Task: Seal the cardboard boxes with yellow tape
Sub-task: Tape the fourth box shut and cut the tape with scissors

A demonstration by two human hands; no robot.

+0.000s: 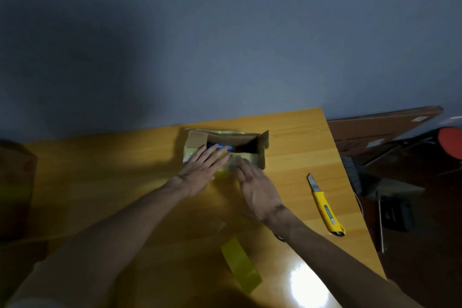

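While the left hand lies flat on the near flap of the cardboard box, its fingers are straight and grip nothing. The fingertips reach the edge of the dark opening. The right hand is just beside it, a little blurred. Its fingers are also stretched out and touch the near side of the box, and they hold nothing.

The box stands toward the far edge of the wooden worktop. Its top is partly open, and a blue thing shows inside.

Between the two forearms, nearer to the person, the yellow tape lies on the worktop; I cannot tell if it is a roll or a loose strip. A yellow knife lies to the right, well apart from the hands, with its blade out. A bright spot of light shines on the surface near the front edge.

At the left edge a second box stands in shadow. Behind the worktop is a plain grey-blue wall. On the right, a brown board leans low, near a brush and a red round thing.
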